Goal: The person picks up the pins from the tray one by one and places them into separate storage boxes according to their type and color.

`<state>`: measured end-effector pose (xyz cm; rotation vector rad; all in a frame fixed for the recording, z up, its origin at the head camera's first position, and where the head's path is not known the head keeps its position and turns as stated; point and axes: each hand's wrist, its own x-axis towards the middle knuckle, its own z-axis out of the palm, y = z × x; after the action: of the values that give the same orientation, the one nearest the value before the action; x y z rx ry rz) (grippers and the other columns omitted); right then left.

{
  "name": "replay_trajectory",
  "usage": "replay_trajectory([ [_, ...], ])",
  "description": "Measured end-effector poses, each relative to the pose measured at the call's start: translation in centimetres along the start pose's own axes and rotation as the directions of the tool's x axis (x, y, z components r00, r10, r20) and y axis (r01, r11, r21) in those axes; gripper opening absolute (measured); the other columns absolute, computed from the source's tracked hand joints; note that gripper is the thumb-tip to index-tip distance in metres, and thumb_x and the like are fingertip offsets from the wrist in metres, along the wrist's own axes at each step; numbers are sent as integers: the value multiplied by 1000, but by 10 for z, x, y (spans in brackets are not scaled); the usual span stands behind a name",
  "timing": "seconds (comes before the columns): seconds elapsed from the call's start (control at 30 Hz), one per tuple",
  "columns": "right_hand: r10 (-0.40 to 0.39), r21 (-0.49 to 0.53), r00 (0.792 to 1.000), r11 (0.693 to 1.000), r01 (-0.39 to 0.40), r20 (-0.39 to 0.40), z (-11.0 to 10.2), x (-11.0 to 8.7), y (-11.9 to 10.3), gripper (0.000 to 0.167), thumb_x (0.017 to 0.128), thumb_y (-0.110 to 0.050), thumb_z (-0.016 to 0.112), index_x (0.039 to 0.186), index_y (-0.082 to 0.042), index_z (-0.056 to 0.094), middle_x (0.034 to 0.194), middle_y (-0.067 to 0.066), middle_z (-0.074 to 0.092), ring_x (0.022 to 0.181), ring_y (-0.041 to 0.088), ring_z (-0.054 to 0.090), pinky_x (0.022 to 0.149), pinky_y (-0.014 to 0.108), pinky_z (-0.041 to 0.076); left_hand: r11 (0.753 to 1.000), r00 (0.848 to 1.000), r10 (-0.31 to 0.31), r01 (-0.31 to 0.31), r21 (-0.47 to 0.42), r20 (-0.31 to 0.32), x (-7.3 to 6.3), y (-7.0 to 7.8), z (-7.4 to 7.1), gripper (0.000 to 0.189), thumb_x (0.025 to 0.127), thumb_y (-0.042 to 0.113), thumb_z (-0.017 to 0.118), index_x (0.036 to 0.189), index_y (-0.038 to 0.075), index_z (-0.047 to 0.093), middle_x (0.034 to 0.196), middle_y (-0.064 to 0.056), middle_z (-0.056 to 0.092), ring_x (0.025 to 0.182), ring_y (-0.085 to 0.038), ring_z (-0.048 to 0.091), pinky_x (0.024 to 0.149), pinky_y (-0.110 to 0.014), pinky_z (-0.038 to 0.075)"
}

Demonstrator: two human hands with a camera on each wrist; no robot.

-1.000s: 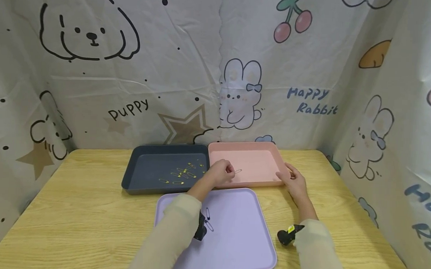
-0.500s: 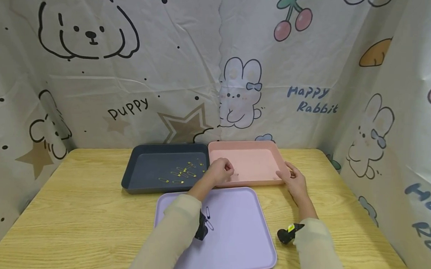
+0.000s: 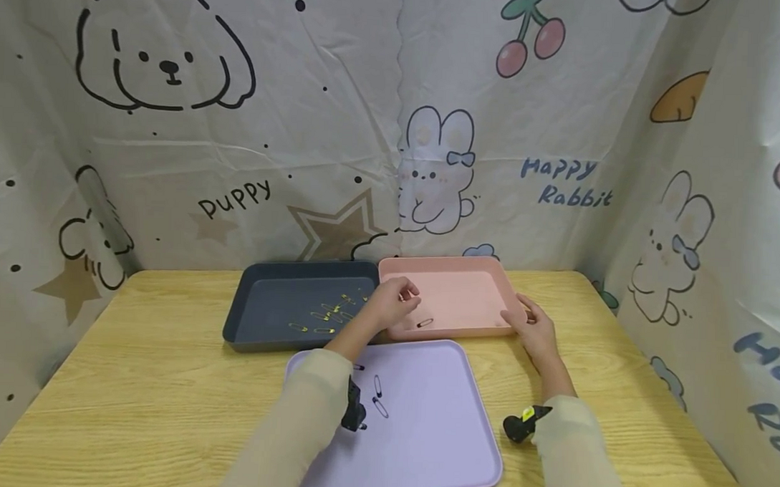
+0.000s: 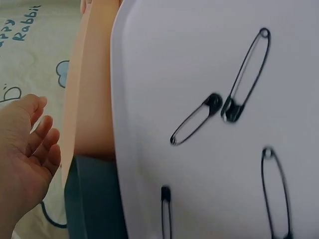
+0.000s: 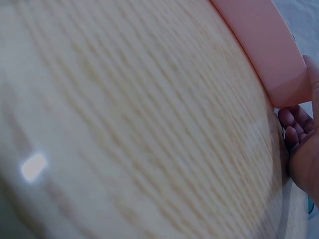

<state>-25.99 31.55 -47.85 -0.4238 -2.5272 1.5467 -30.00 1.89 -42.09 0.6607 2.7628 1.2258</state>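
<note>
My left hand point(image 3: 391, 302) hovers over the left front corner of the pink tray point(image 3: 472, 293). Its fingers are loosely bent with nothing between them, as the left wrist view also shows. Just below and right of it, a black safety pin point(image 3: 424, 322) lies on the pink tray's floor. At that tray's right front corner, my right hand point(image 3: 537, 333) grips the wall, thumb on the rim and fingers around the outside. Several black safety pins, one of them a dark pin point(image 4: 249, 74), lie on the purple tray point(image 3: 435, 431), partly under my left forearm in the head view.
A dark grey tray point(image 3: 265, 311) holding several yellow safety pins point(image 3: 332, 311) stands left of the pink tray, their sides together. The purple tray sits in front of both on the wooden table point(image 3: 165, 393). A printed curtain point(image 3: 342, 141) hangs around the back and sides.
My left hand has let go of the black safety pin, which now lies in the pink tray, and has drawn slightly up and left. The right hand keeps its hold on the corner.
</note>
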Motion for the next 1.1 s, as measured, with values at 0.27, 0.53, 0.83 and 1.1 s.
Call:
replay_trajectory([
  [0.27,18,-43,1000,999,-18,14,-1,0,2,70,87,-45,60,146,-21,33,123,12,43,99,16,39,71,18,37,1000,998,7,-7,0,55,-9,-1,-11,16,90,20,59,98,6,63,87,-6,60,71,-14,51,59,-22,40],
  [0.53,30,-39,999,999,-29,25,-1,0,1,72,86,-48,59,147,-21,31,126,13,40,103,17,37,73,20,36,997,995,25,-31,65,94,-22,0,-20,17,90,22,60,97,8,64,89,-4,60,74,-13,50,63,-23,41],
  [0.83,19,-36,1000,999,-19,18,0,0,0,71,86,-46,60,147,-20,33,123,13,42,101,17,37,71,18,36,996,993,57,-64,68,107,-42,-4,-30,13,89,21,62,90,8,63,84,-2,58,71,-11,49,63,-23,41],
  [1.1,26,-43,999,999,-24,25,0,-1,-1,71,87,-45,60,147,-20,32,123,12,41,102,17,37,73,19,35,997,995,40,-46,64,89,-69,-14,-46,11,87,19,64,89,9,65,85,-2,60,70,-10,49,63,-23,42],
])
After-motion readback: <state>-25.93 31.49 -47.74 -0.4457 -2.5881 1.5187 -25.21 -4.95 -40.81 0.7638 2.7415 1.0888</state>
